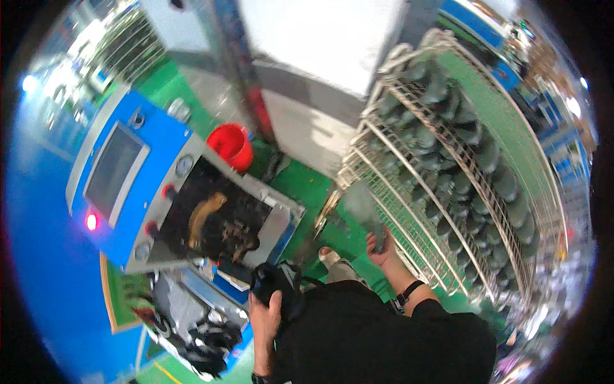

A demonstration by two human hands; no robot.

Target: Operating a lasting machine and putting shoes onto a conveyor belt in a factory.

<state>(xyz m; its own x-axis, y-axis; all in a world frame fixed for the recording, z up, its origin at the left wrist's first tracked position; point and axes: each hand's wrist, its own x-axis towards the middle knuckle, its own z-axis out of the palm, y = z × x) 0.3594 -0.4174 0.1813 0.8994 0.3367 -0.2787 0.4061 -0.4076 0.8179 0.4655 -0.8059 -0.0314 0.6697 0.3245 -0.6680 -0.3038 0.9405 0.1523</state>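
Note:
My left hand (263, 315) is closed round a black shoe upper (276, 283), close to the front of a blue machine (167, 185). My right hand (382, 248) grips the narrow end of a grey-green shoe last (363, 206), held up beside the wire rack (409, 253); motion smears its far end. Rows of similar grey-green lasts (460, 185) fill the rack's shelves on the right. The fingers of the left hand are partly hidden behind the black upper.
The machine has a screen (115, 169), a lit red lamp (91, 221) and a dark working recess. A red bucket (231, 147) stands behind it. More black pieces (204, 336) lie at the lower left. A pillar (233, 57) and pale wall rise ahead over green floor.

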